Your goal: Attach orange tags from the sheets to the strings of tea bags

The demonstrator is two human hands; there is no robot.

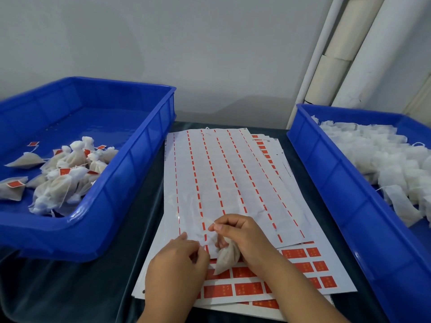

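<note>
Here, a tea bag is being held in the right hand, with the body of the bag tucked under the curled lower fingers and hanging toward the person. The string appears to be pinched between the thumb and the forefinger of this hand and is being pointed to the left, over the near end of the emptied sheet. The left hand is being kept just beside it, a little nearer to the person, with the fingers curled; something small seems to be pinched at the fingertips, but whether it is an orange tag cannot be told. The two hands are almost touching, so the string end is lying just right of and above the left fingertips. The full tags are lying on the lower sheets, under both wrists. The finished bags are being collected in the left bin, and the untagged ones are being kept in the right bin, both on the desk.
</note>
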